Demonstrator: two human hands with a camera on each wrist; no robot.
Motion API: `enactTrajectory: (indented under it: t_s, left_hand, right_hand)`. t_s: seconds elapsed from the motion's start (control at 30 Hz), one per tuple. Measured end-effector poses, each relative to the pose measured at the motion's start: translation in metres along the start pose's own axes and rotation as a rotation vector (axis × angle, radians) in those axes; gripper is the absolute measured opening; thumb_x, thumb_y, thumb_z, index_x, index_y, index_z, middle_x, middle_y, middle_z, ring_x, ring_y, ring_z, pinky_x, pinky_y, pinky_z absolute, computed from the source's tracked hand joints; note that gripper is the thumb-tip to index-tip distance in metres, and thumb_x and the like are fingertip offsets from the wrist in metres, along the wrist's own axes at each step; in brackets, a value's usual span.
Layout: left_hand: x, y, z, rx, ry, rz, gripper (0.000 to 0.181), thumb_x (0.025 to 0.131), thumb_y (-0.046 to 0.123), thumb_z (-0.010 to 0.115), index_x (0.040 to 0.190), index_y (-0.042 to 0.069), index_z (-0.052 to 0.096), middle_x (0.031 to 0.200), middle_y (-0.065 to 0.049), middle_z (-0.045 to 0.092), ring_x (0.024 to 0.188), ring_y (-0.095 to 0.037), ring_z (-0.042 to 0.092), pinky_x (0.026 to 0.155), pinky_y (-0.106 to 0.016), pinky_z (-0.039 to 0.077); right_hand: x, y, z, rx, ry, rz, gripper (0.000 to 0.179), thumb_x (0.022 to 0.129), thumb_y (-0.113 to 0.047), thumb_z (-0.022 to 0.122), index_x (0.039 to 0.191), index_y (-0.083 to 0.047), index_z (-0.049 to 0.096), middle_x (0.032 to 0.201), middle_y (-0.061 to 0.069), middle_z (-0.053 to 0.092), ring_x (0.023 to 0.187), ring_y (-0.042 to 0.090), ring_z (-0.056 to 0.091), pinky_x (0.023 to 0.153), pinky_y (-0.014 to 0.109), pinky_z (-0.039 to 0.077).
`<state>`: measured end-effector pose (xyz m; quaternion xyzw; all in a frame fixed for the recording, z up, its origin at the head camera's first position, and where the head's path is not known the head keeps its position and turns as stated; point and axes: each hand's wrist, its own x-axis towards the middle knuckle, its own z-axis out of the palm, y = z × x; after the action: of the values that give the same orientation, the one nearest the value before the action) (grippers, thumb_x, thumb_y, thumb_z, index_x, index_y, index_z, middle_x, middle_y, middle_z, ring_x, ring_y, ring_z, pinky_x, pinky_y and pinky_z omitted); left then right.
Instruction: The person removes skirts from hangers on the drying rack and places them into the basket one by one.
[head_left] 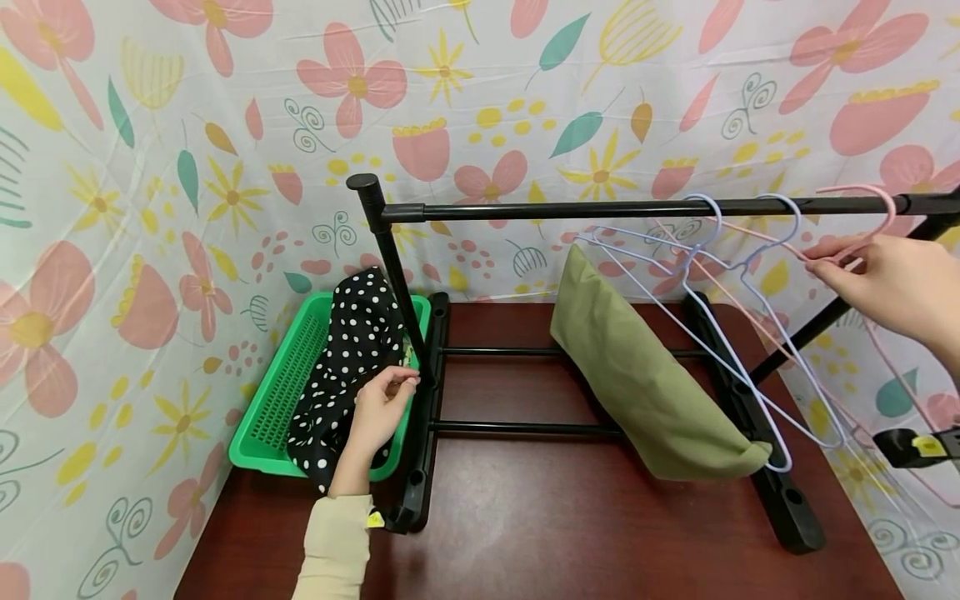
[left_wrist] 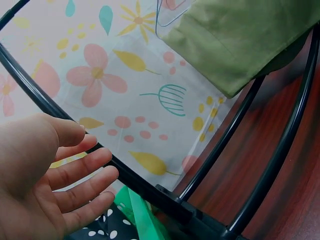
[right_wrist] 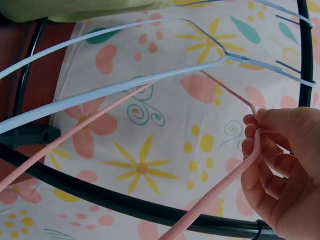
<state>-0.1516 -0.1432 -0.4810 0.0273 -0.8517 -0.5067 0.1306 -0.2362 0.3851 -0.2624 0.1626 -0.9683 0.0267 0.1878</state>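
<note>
My right hand point(head_left: 900, 279) pinches a pink clothes hanger point(right_wrist: 220, 190) below its hook, between thumb and fingers. The hanger's hook reaches up at the right end of the black rack's top bar point(head_left: 525, 211); whether it touches the bar I cannot tell. Two lilac hangers hang from that bar, just left of this hand. An olive-green cloth point(head_left: 645, 375) hangs on the left one. My left hand point(head_left: 380, 408), fingers loosely bent in the left wrist view, holds nothing. It is beside the rack's left upright point(head_left: 397, 275), above a black polka-dot cloth point(head_left: 337, 375).
The polka-dot cloth lies in a green plastic basket point(head_left: 258, 425) left of the rack. The rack's black feet point(head_left: 793, 508) and low crossbars point(head_left: 517, 428) stand on a dark reddish-brown table point(head_left: 525, 517). A flower-patterned sheet point(head_left: 225, 250) surrounds the table at the back and sides.
</note>
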Motion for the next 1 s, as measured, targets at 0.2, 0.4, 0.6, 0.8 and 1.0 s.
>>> enactTrajectory:
  t_s: [0.2, 0.4, 0.6, 0.8, 1.0]
  left_hand:
    - [0.002, 0.005, 0.005, -0.022, -0.007, 0.013, 0.013, 0.090, 0.012, 0.057, 0.097, 0.015, 0.068, 0.092, 0.000, 0.069, 0.080, -0.012, 0.065, 0.069, -0.025, 0.051]
    - [0.004, 0.009, 0.008, -0.040, -0.015, 0.030, 0.014, 0.090, 0.012, 0.057, 0.099, 0.010, 0.068, 0.092, -0.001, 0.069, 0.081, -0.013, 0.065, 0.068, -0.025, 0.051]
    - [0.006, 0.010, 0.011, -0.052, -0.004, 0.058, 0.015, 0.090, 0.011, 0.057, 0.099, 0.007, 0.068, 0.092, -0.003, 0.070, 0.080, -0.013, 0.066, 0.069, -0.025, 0.051]
    - [0.006, 0.013, 0.011, -0.060, 0.000, 0.055, 0.013, 0.090, 0.011, 0.057, 0.096, 0.014, 0.068, 0.092, -0.002, 0.070, 0.080, -0.012, 0.065, 0.070, -0.026, 0.051]
    - [0.006, 0.017, 0.013, -0.085, 0.002, 0.069, 0.014, 0.089, 0.009, 0.057, 0.096, 0.012, 0.069, 0.091, -0.003, 0.070, 0.078, -0.014, 0.066, 0.069, -0.023, 0.051]
  right_hand:
    - [0.002, -0.003, 0.001, 0.000, -0.034, 0.027, 0.035, 0.092, -0.027, 0.052, 0.088, 0.003, 0.071, 0.081, 0.022, 0.067, 0.041, 0.013, 0.039, 0.040, 0.029, 0.029]
    - [0.007, -0.007, 0.004, 0.024, -0.075, 0.035, 0.036, 0.093, -0.028, 0.050, 0.091, 0.001, 0.071, 0.084, 0.021, 0.067, 0.045, 0.013, 0.041, 0.042, 0.030, 0.030]
    - [0.012, -0.008, 0.005, 0.035, -0.093, 0.029, 0.033, 0.093, -0.026, 0.049, 0.094, -0.002, 0.070, 0.081, 0.018, 0.067, 0.052, 0.016, 0.049, 0.046, 0.032, 0.033]
    - [0.015, -0.008, 0.007, 0.038, -0.107, 0.033, 0.033, 0.093, -0.027, 0.049, 0.095, -0.002, 0.070, 0.080, 0.018, 0.067, 0.053, 0.018, 0.050, 0.047, 0.033, 0.034]
    - [0.016, -0.010, 0.010, 0.051, -0.143, 0.069, 0.037, 0.093, -0.030, 0.048, 0.098, -0.002, 0.070, 0.076, 0.017, 0.065, 0.050, 0.017, 0.043, 0.045, 0.031, 0.032]
